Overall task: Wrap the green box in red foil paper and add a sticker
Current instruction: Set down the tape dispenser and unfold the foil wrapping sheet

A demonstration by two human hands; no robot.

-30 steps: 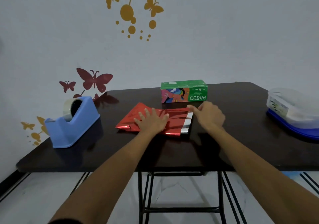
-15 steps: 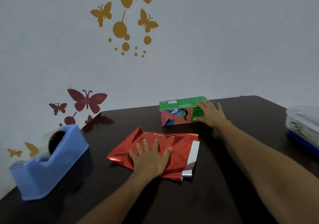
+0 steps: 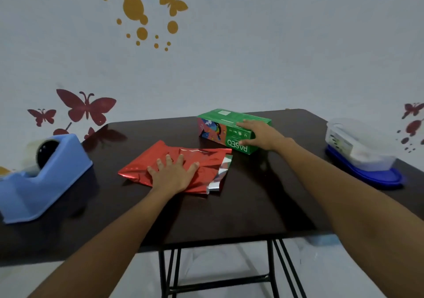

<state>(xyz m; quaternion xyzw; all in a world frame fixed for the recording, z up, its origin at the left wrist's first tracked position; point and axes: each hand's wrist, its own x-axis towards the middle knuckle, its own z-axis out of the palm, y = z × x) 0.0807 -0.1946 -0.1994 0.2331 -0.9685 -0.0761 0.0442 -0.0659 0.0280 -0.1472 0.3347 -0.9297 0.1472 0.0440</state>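
Standing where: green box (image 3: pixel 220 125), far middle of table (image 3: pixel 252 206), just behind red foil paper (image 3: pixel 142 167).
Right hand (image 3: pixel 261 134): grips box's right end, thumb on front.
Left hand (image 3: pixel 174 173): flat, fingers spread, pressing foil.
Risk: box dragged across could snag and crease foil's edge.

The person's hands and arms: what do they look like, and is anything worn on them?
The left hand and the right hand are bare: no glove, ring or watch shows. Both forearms are uncovered up to the picture's edge; no sleeve is visible.
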